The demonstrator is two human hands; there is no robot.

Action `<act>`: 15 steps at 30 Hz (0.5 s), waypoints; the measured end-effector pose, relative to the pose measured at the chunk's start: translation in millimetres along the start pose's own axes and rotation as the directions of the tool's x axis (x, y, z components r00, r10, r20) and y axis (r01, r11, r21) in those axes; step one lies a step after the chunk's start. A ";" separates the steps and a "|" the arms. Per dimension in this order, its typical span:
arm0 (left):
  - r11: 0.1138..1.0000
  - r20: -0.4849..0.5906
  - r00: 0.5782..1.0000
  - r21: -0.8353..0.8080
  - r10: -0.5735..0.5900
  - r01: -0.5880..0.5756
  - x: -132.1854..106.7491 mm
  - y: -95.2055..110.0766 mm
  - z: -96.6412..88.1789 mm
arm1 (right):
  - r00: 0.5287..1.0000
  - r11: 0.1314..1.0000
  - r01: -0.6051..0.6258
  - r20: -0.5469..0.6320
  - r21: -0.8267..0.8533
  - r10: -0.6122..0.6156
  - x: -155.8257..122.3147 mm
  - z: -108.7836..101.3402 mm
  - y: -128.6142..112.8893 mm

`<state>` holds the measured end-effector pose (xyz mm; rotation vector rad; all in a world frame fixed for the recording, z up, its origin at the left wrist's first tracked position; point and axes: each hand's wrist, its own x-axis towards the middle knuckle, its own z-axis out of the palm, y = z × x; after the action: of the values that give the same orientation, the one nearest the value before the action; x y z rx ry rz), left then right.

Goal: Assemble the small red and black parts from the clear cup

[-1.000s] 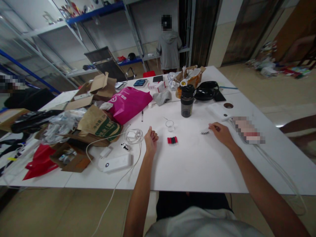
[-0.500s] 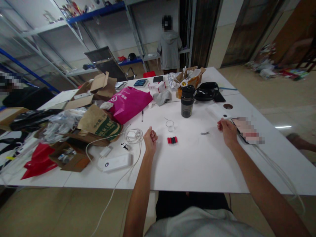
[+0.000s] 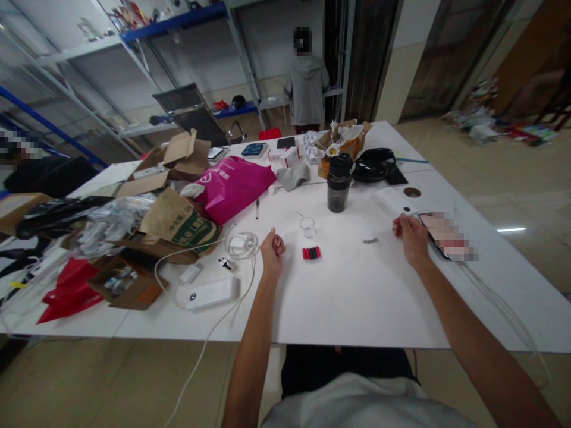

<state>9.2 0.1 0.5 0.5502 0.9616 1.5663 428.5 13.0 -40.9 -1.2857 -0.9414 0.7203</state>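
My left hand (image 3: 272, 252) rests on the white table with its fingers curled in and the thumb up, and I see nothing in it. To its right lies a short row of red and black cylinders (image 3: 311, 254). Just beyond them stands a small clear cup (image 3: 307, 227). My right hand (image 3: 410, 239) is also curled shut with nothing visible in it, close to a phone (image 3: 439, 232) that has a cable attached. Between the hands, nearer the right one, lies a small line of dark shiny pieces (image 3: 370, 241), too small to name.
A dark bottle (image 3: 338, 193) stands behind the cup. On the left are a white power bank (image 3: 212, 294), a coiled white cable (image 3: 241, 245), a pink bag (image 3: 236, 189) and open cardboard boxes (image 3: 129, 288). A person in grey (image 3: 307, 89) stands by the shelves.
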 end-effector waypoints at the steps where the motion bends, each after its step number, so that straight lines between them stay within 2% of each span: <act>1: 1.000 -0.001 1.000 0.002 0.000 0.000 -0.2 0.2 0.3 | 1.000 1.000 0.005 0.004 -0.009 -0.005 0.2 -0.3 0.3; 15: 1.000 0.007 1.000 0.017 -0.006 0.006 0.7 -0.7 -1.1 | 1.000 1.000 0.008 0.021 -0.015 -0.008 4.5 -2.4 10.0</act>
<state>8.5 0.4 -0.9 0.5637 0.9707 1.5507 433.2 17.4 -50.0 -1.2896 -0.9703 0.7228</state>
